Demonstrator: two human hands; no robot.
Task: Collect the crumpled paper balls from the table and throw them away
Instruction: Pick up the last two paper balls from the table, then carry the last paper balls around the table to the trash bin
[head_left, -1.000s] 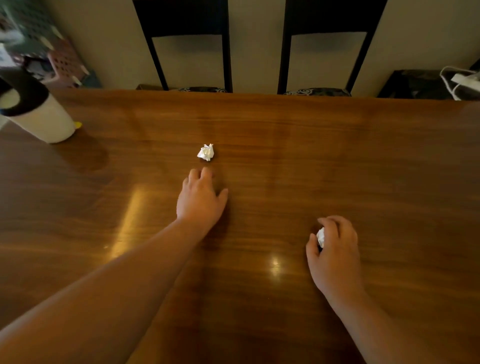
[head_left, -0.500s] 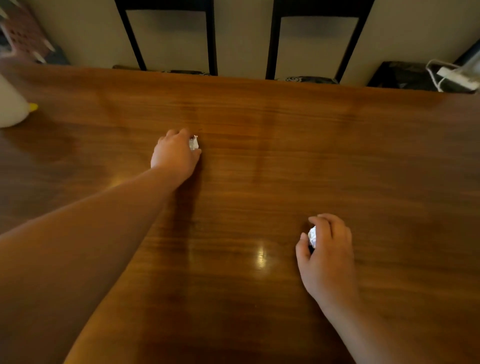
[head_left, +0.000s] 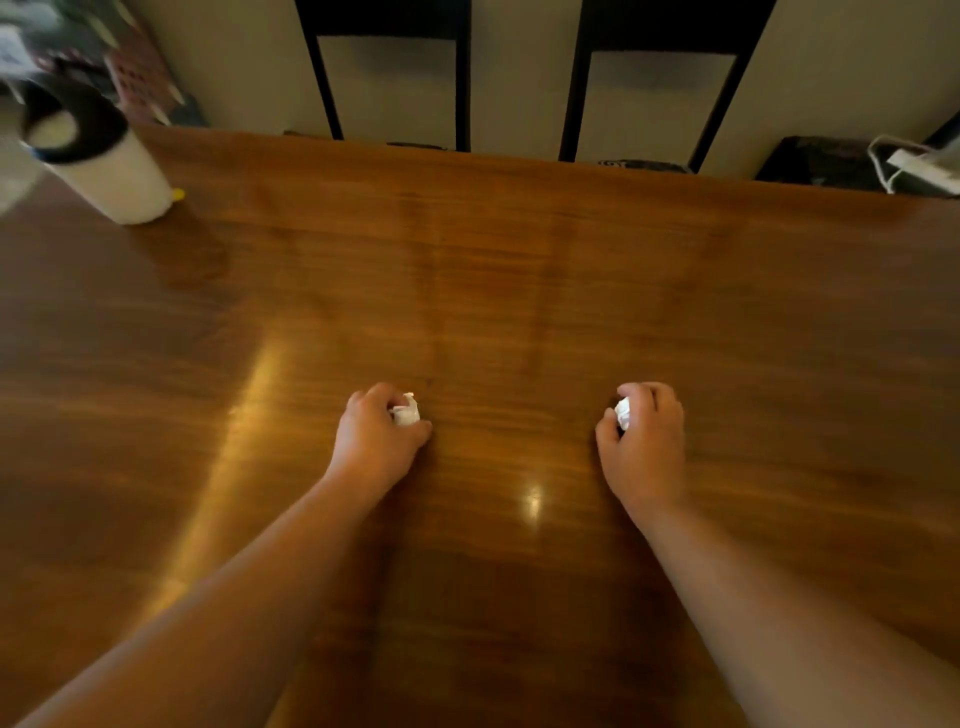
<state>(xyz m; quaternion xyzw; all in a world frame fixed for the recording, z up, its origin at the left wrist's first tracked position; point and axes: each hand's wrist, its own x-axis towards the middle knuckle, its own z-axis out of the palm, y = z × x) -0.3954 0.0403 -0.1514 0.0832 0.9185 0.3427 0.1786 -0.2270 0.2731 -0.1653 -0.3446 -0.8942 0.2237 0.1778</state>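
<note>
Your left hand (head_left: 376, 441) is curled closed around a crumpled paper ball (head_left: 405, 412), with the white paper showing between the thumb and the bent fingers at the far side of the fist. Your right hand (head_left: 644, 447) is closed the same way on a second paper ball (head_left: 623, 411), which peeks out between its thumb and forefinger on the side facing the other hand. Both hands sit low over the desk (head_left: 519, 291), near its middle and level with each other, with a bare strip of wood between them; whether the knuckles touch the surface cannot be told. Your bare forearms run back from the hands toward the lower corners of the view.

The brown wooden desk top is glossy, with a bright spot of reflected light just nearer to you than the gap between the hands. At the far left corner stands a white cylindrical bin (head_left: 98, 161) with a black rim, tilted in the wide-angle view. Beyond the far edge of the desk two dark chair backs (head_left: 387, 21) stand against a pale wall, and a white cable (head_left: 914, 161) lies at the far right.
</note>
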